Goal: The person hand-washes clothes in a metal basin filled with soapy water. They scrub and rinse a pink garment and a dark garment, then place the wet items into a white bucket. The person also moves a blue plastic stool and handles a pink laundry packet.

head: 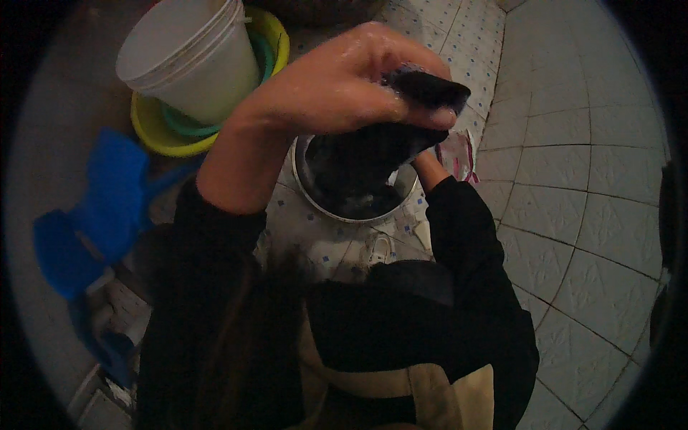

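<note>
My left hand (371, 86), wet with some suds, is raised and grips a dark, wet cloth (376, 150). One folded end sticks out between thumb and fingers, while the rest hangs into a round, pale-rimmed basin (352, 219) on the floor. Dark material and a little foam show inside the basin. Of my right hand (427, 166) only the wrist and its edge are visible, at the basin's right rim. The hanging cloth hides its fingers, so whether they hold anything cannot be seen.
A white bucket (188, 70) leans within green and yellow (148, 134) tubs at upper left. Blue plastic items (115, 199) stand along the left. A plastic packet (457, 153) lies beyond my right wrist, near the tiled wall (553, 166). The floor (414, 32) is patterned tile.
</note>
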`<state>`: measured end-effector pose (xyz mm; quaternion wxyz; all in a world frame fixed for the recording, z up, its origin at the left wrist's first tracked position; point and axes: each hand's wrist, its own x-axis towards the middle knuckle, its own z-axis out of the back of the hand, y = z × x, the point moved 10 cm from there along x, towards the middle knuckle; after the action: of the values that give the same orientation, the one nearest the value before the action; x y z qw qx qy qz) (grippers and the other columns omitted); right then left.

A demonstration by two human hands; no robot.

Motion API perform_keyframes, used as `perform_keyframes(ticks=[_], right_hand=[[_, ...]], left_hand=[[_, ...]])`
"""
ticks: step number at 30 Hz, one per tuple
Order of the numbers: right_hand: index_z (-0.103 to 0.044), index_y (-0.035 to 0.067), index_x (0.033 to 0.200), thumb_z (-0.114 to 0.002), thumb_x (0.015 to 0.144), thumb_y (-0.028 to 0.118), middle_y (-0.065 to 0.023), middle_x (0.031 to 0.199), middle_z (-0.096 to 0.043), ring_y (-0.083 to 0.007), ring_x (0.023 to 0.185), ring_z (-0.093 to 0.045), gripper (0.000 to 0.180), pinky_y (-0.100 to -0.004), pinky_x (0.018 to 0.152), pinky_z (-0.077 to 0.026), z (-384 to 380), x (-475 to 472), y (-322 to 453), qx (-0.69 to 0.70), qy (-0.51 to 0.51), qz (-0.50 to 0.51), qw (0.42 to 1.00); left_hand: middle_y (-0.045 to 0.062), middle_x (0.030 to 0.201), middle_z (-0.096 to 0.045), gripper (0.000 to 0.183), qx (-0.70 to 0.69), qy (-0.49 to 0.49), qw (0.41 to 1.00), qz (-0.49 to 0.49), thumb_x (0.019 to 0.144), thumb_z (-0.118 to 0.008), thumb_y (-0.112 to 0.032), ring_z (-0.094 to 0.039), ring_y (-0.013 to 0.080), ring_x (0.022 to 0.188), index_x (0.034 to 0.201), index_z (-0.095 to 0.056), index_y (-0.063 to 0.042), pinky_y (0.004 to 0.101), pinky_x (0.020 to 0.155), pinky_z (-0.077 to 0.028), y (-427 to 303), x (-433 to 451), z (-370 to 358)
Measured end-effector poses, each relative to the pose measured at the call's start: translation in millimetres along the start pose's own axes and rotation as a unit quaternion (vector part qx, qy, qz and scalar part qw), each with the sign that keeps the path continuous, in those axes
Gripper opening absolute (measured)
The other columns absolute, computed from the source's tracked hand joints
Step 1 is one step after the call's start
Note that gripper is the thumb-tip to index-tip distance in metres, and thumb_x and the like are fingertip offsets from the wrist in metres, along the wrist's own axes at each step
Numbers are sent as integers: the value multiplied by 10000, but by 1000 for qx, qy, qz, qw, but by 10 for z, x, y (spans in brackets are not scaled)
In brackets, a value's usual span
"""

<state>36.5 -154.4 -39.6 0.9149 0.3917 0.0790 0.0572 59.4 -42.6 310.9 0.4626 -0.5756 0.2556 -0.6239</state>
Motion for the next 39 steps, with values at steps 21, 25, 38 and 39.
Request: perform_keyframes(ticks=[21, 25, 38, 39], right_hand=[[-595, 47, 1042, -648, 874, 96, -34, 972, -601, -114, 818, -582, 183, -252, 708, -484, 1676, -351, 979, 351, -367, -235, 829], [-597, 68, 932, -663, 869, 103, -8, 939, -596, -124, 902, -562, 98, -285, 833, -456, 2862, -716, 2101, 58, -434, -117, 891], [-467, 18, 1281, -499, 928, 156, -139, 1298, -487, -248, 1227, -460, 381, -377, 1048, -358, 2764, -1493, 3359, -302, -415, -159, 843], [-509, 28, 1258, -575, 881, 107, -102, 1287, -506, -219, 1180, -481, 390, -349, 1028, -361, 2337, -1328, 2999, -224, -422, -203, 855]], left_hand=[[103, 1122, -608, 395, -686, -351, 635, 56, 939, -517, -358, -530, 178, 1098, 1105, -605, -10, 354, 999, -383, 1845, -451, -446], [127, 1090, -648, 443, -726, -64, 669, 142, 923, -544, -456, -595, 203, 1040, 1032, -635, -37, 393, 953, -439, 1461, -212, -1046], [89, 1434, -421, 1019, -895, -79, 437, 29, 665, -609, -768, -397, 284, 1313, 1410, -366, -116, 517, 1062, -341, 996, 23, -977], [98, 1277, -574, 908, -872, -165, 446, 119, 667, -650, -731, -533, 281, 1188, 1283, -524, -75, 514, 1004, -415, 1420, -130, -994]])
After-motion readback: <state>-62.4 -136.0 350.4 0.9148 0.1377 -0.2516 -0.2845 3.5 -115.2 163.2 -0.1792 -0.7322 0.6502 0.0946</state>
